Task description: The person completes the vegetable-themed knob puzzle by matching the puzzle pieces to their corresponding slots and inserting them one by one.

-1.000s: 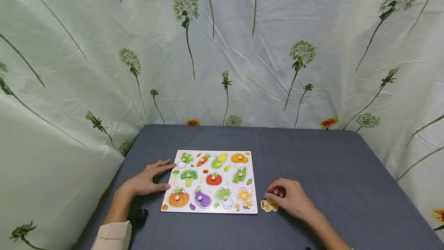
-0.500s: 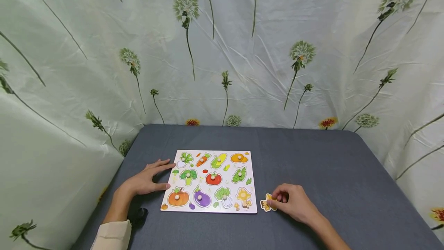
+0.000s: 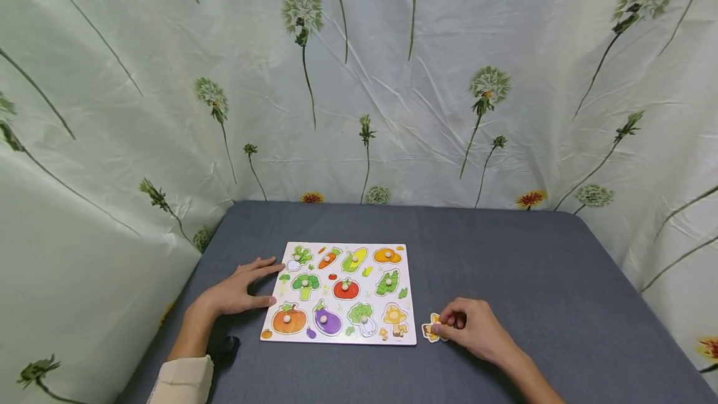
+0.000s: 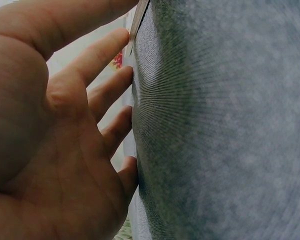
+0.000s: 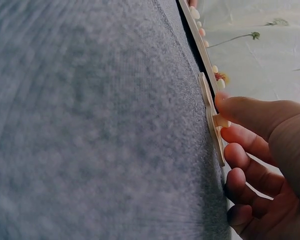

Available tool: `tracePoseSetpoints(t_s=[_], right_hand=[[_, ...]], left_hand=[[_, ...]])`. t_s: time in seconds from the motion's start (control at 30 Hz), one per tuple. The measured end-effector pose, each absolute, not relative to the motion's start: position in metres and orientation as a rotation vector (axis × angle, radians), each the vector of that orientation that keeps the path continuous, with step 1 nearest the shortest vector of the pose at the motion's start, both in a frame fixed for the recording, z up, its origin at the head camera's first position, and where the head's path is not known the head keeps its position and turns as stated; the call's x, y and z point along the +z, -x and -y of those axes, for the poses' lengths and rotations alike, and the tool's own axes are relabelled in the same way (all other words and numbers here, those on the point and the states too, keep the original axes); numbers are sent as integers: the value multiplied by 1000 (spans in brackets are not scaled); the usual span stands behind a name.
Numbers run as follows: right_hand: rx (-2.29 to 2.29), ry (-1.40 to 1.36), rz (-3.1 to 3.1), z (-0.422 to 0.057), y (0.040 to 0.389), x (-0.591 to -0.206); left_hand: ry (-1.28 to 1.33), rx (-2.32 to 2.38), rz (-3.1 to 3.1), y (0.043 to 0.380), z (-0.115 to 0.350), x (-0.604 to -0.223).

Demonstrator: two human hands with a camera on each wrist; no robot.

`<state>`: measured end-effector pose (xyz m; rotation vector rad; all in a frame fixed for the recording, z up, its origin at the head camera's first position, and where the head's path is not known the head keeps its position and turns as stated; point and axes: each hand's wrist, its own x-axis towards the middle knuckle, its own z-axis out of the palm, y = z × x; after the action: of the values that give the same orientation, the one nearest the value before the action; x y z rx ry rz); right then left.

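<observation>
A white wooden vegetable puzzle board lies on the table, its pieces fitted with small knobs. Fingers spread, my left hand touches the board's left edge with thumb and index fingertip; the left wrist view shows its palm. To the right of the board is a yellow mushroom puzzle piece, lying flat by the lower right corner. My right hand pinches its knob between thumb and index finger and covers part of it. The mushroom slot on the board shows a printed mushroom without a knob.
Dark grey cloth covers the table. A white curtain with printed dandelions hangs behind it and along the left side. A black object sits beside my left wrist.
My right hand has shifted slightly right and toward me, so more of the mushroom piece's top shows. The left hand and the board have stayed in place.
</observation>
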<state>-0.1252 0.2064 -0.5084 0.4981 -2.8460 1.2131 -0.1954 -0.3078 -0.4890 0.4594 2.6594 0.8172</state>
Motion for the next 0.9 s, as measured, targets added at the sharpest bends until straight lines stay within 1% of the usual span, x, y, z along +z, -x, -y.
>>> tracePoseSetpoints(t_s=[0.9], right_hand=[[1195,-520,2822,-204,125,-509]], left_hand=[[-467,823,-2667,196,309,-492]])
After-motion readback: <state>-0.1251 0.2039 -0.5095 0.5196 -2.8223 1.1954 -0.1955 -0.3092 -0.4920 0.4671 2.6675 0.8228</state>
